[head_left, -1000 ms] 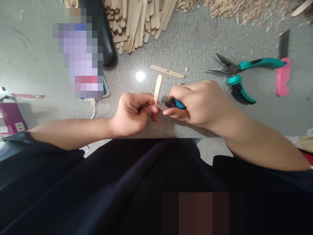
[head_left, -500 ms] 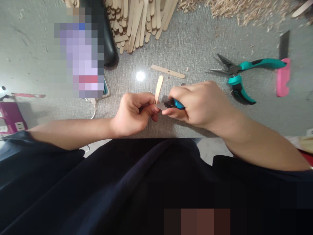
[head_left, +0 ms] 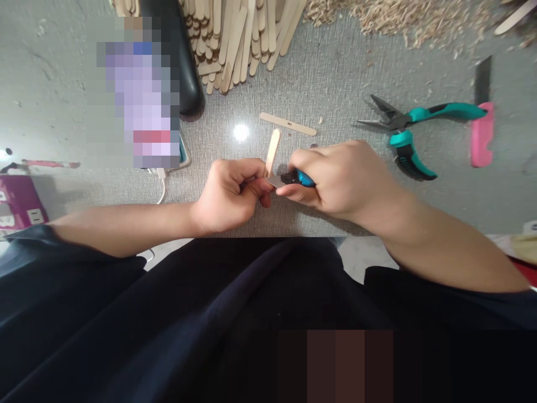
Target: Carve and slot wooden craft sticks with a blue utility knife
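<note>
Between the thumb and fingers of my left hand (head_left: 230,193) is a wooden craft stick (head_left: 273,150), its rounded end pointing up and away from me. My right hand (head_left: 342,176) is closed around a utility knife (head_left: 305,178) with a blue and black handle. The knife's blade reaches left to the stick, right beside my left fingertips. My left fingers hide the lower part of the stick. A second craft stick (head_left: 302,127), with a small slot in its middle, lies on the table just beyond my hands.
Teal and black pliers (head_left: 398,120) lie with jaws apart at the right, against a pink-handled knife (head_left: 482,134). At the back are a pile of craft sticks (head_left: 235,45) and wood shavings (head_left: 411,22). A black case (head_left: 188,84) and a purple box (head_left: 20,201) are leftward.
The hands, stick and knife keep nearly the same position. The view has shifted slightly, so the pliers and pink-handled knife appear a little further left.
</note>
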`<action>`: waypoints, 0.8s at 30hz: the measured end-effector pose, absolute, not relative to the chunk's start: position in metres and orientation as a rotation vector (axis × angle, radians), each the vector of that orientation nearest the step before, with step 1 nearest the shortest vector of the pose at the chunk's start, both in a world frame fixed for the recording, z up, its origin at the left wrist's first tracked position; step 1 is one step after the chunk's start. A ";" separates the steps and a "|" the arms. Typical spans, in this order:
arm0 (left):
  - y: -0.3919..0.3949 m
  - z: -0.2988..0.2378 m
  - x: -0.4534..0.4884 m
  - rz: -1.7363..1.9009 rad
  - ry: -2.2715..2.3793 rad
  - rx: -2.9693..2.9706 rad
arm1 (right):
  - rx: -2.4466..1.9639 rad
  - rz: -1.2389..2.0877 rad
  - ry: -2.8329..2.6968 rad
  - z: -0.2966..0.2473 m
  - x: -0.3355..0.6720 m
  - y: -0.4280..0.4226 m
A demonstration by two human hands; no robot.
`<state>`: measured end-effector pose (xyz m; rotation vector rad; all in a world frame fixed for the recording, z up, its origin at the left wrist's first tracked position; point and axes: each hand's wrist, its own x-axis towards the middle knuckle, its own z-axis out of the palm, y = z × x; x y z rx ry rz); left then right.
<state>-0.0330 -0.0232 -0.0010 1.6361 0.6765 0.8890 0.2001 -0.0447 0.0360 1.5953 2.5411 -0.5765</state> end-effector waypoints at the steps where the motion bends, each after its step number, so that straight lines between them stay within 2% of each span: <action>1: -0.023 -0.001 -0.033 0.900 0.670 1.634 | 1.593 -0.564 2.553 0.035 0.200 -0.044; 14: -0.013 -0.003 -0.031 0.887 0.717 1.626 | 1.689 -0.602 2.697 0.043 0.210 -0.048; 24: -0.013 -0.004 -0.034 0.802 0.682 1.513 | 1.759 -0.516 2.559 0.042 0.214 -0.041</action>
